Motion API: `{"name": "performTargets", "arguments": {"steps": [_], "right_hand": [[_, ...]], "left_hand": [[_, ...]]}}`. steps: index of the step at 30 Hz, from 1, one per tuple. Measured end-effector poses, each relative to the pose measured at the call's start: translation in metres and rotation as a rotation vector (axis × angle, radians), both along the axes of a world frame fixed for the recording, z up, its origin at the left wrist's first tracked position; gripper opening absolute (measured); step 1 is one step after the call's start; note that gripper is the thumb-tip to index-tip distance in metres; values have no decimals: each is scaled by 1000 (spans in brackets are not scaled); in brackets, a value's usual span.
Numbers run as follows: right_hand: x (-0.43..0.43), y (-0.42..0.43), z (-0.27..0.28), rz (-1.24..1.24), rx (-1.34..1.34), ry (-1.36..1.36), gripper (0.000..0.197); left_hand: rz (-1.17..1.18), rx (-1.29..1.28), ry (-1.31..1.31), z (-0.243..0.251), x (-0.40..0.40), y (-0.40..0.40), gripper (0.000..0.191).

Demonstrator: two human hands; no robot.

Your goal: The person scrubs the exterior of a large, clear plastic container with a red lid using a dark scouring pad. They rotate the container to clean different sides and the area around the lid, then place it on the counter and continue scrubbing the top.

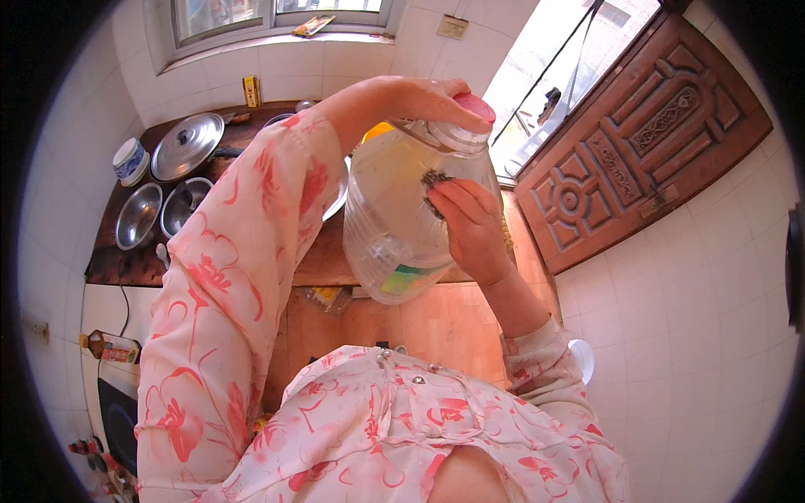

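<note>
A big clear plastic jug with a red cap is held tilted in front of me, its neck at the upper right. My left hand grips it by the neck, close beside the cap. Lower down, my right hand pinches a dark metal scouring pad against the jug's side. A green and yellow label shows near the jug's bottom. The left palm and part of the handle area are hidden.
On the dark wooden table stand a lidded metal pan, metal bowls and blue-and-white bowls. A carved wooden door stands open at the right. A brown bottle lies at the left.
</note>
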State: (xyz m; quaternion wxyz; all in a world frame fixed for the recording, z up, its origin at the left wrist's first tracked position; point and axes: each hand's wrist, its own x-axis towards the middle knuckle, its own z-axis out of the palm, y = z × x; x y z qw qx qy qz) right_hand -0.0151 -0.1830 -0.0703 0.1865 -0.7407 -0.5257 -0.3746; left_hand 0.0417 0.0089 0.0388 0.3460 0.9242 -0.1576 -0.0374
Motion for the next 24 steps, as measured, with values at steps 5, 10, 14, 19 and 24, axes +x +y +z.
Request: {"name": "performTargets", "arguments": {"steps": [5, 10, 14, 19, 24], "right_hand": [[1, -8, 0, -11, 119, 96, 34], [8, -13, 7, -47, 245, 211, 36], [11, -2, 37, -19, 267, 85, 34], [11, 28, 31, -48, 158, -44, 28], [7, 22, 39, -123, 94, 34, 29]], "left_hand": [[30, -91, -93, -10, -16, 35, 61], [110, -106, -823, -76, -26, 59, 30], [199, -587, -586, -100, -43, 51, 29], [337, -868, -599, -113, -57, 23, 46], [494, -1130, -278, -96, -66, 16, 59]]}}
